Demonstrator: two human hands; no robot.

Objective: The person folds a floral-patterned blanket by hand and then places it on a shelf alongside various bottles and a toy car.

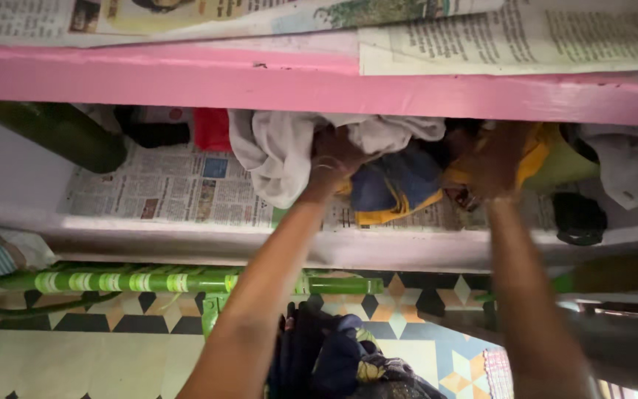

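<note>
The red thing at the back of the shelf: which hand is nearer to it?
Left. The left hand grips white cloth just right of the red thing; the right hand is farther right, in yellow clothing.

pink shelf edge (260,87) looks like painted wood, kinda glossy. Shelves are lined with thin matt newspaper (179,185). White cloth (278,159) is soft and crumpled, the blue-yellow garment (393,188) too. Green pole (149,281) is shiny.
</note>
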